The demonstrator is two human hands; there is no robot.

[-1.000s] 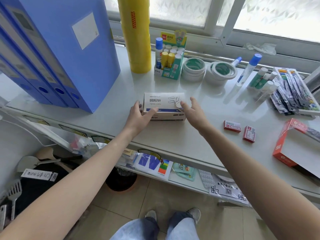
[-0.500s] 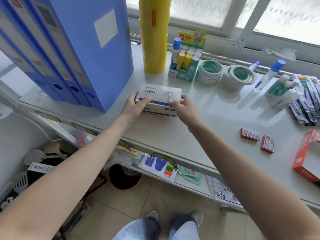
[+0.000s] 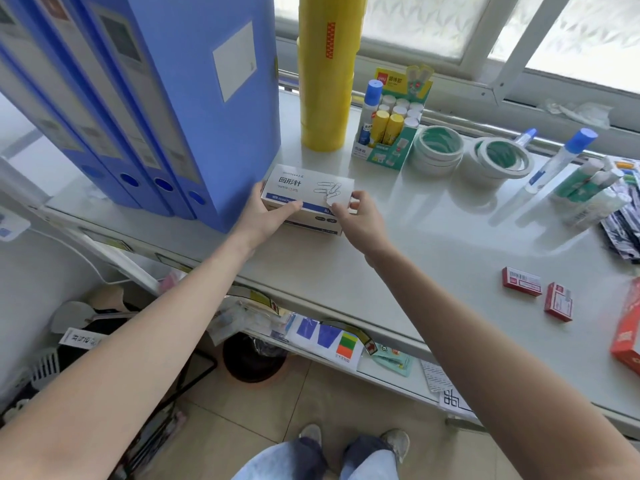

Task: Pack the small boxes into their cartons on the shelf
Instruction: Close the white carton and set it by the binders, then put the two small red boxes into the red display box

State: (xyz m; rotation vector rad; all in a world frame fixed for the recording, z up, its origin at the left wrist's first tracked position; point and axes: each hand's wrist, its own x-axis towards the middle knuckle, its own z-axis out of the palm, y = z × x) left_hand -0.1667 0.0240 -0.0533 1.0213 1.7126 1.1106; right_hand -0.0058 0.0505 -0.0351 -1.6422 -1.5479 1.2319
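Note:
A white and blue paper-clip carton (image 3: 304,188) lies on the white shelf (image 3: 433,244), pressed close to the blue folders. My left hand (image 3: 266,216) grips its left end, thumb on the front face. My right hand (image 3: 356,220) pinches the front right edge with its fingertips. Two small red boxes (image 3: 522,280) (image 3: 558,301) lie loose on the shelf to the right, apart from both hands. An open red carton (image 3: 627,337) lies at the right edge, partly cut off.
Blue file folders (image 3: 166,109) stand upright at the left. A yellow roll (image 3: 325,71), a glue-stick display box (image 3: 391,129), tape rolls (image 3: 440,147), glue bottles (image 3: 561,161) and pen packs line the back. A lower shelf holds packets, and a dark bin sits on the floor.
Both hands slid the paper-clip carton left and back, up against the blue folders. The view shifted left, so the red boxes now sit further right.

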